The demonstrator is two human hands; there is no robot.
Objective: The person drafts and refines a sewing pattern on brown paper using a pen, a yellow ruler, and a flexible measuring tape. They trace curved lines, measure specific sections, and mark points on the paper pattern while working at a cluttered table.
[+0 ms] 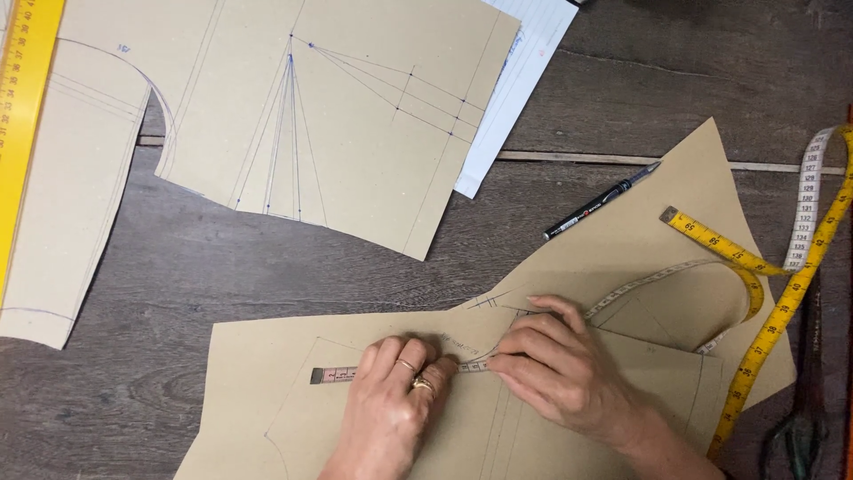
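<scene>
A dark wooden bench [222, 258] seen from above. At far left lies a yellow ruler [22, 116], then two brown paper pattern pieces [338, 124] with drawn lines. Lower centre, the left hand [395, 404], wearing rings, presses a tape measure [373, 372] flat onto a third pattern [258, 391]. Just to its right, the right hand [555, 369] pinches the same tape along a curved pencil line. A black pen [600, 203] lies above. The tape's loose yellow coil [791, 293] trails right; its weight could drag the tape off the curve, spoiling the reading, if either hand eases.
</scene>
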